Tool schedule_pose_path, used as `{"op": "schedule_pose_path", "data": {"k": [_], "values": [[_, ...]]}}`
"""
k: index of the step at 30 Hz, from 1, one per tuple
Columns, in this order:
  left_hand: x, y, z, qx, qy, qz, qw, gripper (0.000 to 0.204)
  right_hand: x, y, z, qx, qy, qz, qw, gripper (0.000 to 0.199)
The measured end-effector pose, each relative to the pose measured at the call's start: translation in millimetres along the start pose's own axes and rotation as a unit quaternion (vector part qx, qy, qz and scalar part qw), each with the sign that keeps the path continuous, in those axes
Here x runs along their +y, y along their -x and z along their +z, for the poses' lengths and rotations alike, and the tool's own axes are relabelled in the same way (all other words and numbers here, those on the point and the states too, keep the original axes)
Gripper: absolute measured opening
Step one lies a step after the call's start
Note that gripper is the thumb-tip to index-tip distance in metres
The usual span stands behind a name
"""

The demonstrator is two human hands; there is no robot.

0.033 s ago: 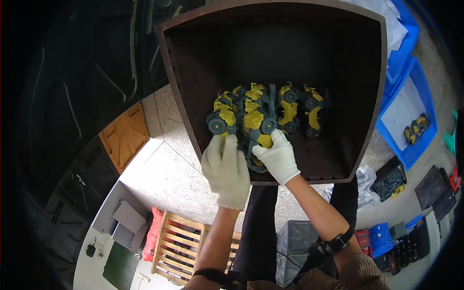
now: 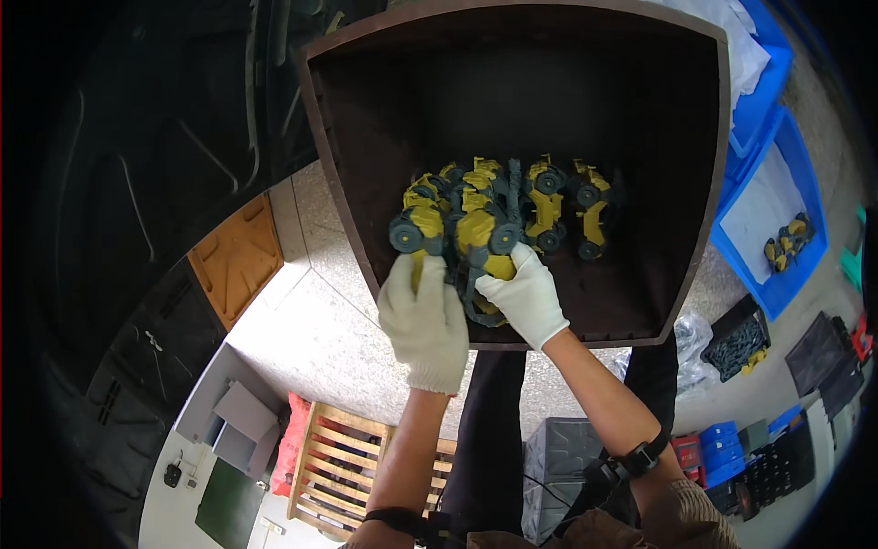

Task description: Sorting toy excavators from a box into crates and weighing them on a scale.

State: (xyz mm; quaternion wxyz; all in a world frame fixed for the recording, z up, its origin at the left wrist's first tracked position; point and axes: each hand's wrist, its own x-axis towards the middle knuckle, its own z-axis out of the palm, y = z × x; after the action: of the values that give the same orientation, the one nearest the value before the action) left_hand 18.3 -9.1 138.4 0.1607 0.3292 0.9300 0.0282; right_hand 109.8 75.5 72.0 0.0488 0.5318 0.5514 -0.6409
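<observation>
My left hand [image 2: 423, 316], in a white knit glove, has its fingers closed on the near end of a yellow and dark grey toy vehicle [image 2: 426, 220]. With thumb and fingers, my right hand [image 2: 529, 295], also gloved, grips the yellow near part of another toy vehicle [image 2: 475, 229] beside it. Both vehicles are inside a deep dark brown bin [image 2: 585, 297], and their lower parts are partly hidden by my gloves. Further toy vehicles of the same kind stand behind them, and two more [image 2: 546, 210] [image 2: 593, 215] stand to the right.
Right of the bin, a blue crate [image 2: 812, 174] holds white lining and a few yellow and grey pieces [image 2: 788, 242]. A black tray [image 2: 732, 343] of dark parts sits below it. A wooden pallet [image 2: 343, 457] lies at lower left; large black panels [image 2: 165, 101] fill the upper left.
My left hand has shifted slightly left, and the two near toy vehicles have moved a little left with it. My right hand has barely moved and keeps its grip.
</observation>
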Motion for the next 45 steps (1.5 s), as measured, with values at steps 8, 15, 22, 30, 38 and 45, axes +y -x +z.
{"op": "schedule_pose_path", "data": {"k": [8,15,22,30,38,45], "values": [[-8,3,5,0.040,-0.011,-0.043,0.998,0.043,-7,1,11,0.029,-0.048,-0.061,0.997,0.032],[-7,7,9,0.025,-0.016,0.003,1.000,0.037,-6,2,8,-0.001,-0.077,-0.025,0.997,0.035],[11,13,-2,0.011,0.013,-0.027,0.999,0.034,-2,10,-3,0.018,-0.182,-0.022,0.983,0.054],[43,6,0,-0.024,0.016,0.121,0.992,0.040,33,9,8,0.025,-0.147,-0.167,0.975,0.040],[12,14,27,-0.037,-0.006,0.166,0.985,0.049,38,41,-41,0.027,-0.108,-0.163,0.980,0.035],[21,28,36,-0.021,-0.043,0.147,0.988,0.047,38,106,-260,0.011,-0.177,-0.111,0.978,0.017]]}}
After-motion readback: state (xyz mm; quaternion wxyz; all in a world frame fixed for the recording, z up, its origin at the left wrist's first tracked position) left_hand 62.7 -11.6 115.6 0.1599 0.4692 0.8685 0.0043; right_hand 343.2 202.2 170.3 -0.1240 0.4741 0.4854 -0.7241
